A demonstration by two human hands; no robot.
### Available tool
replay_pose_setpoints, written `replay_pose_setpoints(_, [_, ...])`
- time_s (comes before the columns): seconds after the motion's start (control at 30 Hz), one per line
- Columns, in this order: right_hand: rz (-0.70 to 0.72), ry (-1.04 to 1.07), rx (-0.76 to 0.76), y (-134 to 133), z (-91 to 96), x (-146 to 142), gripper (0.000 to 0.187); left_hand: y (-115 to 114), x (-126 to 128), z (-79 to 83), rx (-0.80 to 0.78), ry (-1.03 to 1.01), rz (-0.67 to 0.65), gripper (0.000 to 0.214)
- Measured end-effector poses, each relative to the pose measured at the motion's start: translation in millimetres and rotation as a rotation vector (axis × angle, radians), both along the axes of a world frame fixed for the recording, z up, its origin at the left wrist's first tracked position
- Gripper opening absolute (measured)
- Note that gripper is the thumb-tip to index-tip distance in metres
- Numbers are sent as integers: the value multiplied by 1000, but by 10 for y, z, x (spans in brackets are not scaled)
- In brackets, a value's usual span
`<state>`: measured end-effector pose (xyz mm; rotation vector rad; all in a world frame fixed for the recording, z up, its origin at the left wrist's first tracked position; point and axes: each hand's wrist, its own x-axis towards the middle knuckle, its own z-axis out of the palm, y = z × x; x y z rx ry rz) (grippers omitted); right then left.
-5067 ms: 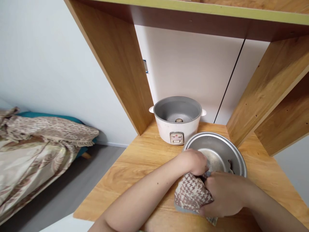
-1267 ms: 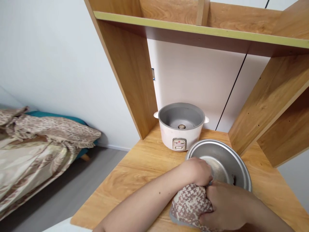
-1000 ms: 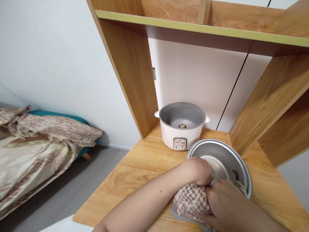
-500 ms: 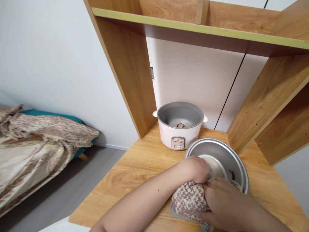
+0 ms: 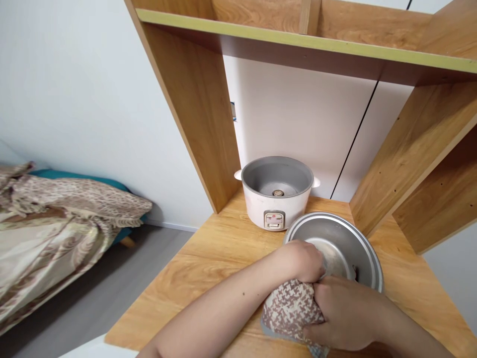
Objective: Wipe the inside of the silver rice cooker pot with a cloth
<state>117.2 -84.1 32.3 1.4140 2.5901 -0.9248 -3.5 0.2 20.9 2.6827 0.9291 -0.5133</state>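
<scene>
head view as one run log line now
left hand: curled at metal bowl | right hand: clutching patterned cloth | white cooker: open-topped, beyond bowl

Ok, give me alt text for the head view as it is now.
A person's right hand grips a patterned cloth beside their left hand, both at the near side of a metal bowl on a wooden desk. A lidless white rice cooker stands behind it; bedding is at far left.

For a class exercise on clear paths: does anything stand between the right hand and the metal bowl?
Possibly the patterned cloth, gripped in the right hand at the near side of the metal bowl; any contact beneath is hidden. Nothing else visible intervenes; the rice cooker stands beyond, to the left.
</scene>
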Motion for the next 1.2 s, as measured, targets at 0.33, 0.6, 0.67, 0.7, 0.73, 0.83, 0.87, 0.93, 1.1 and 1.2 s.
replay_pose_setpoints(0.33, [-5,-47,58,-19,-10,-8,33,21,7,-39,-8,-16,1,48])
replay_pose_setpoints(0.6, [7,-40,25,-14,25,-2,26,16,8,-39,1,-17,-17,46])
replay_pose_setpoints(0.67, [11,-67,83,-30,14,-15,27,24,11,-51,2,-20,-17,46])
replay_pose_setpoints(0.7, [14,-89,106,-36,5,-22,27,28,12,-55,2,-22,-18,45])
replay_pose_setpoints(0.73, [19,-110,124,-41,-3,-28,28,31,13,-59,2,-25,-19,44])
replay_pose_setpoints(0.83, [27,-135,166,-45,-24,-38,30,36,11,-55,2,-28,-17,44])
replay_pose_setpoints(0.87, [21,-141,170,-44,-28,-38,31,36,9,-51,3,-29,-15,45])
replay_pose_setpoints(0.93, [9,-154,164,-39,-28,-32,34,32,6,-39,5,-28,-11,46])
replay_pose_setpoints(1.1, [14,-26,97,-14,-15,2,26,16,3,-16,-10,-13,-15,45])
replay_pose_setpoints(1.2, [46,43,48,-13,-16,10,20,7,4,-10,-14,-12,-15,46])
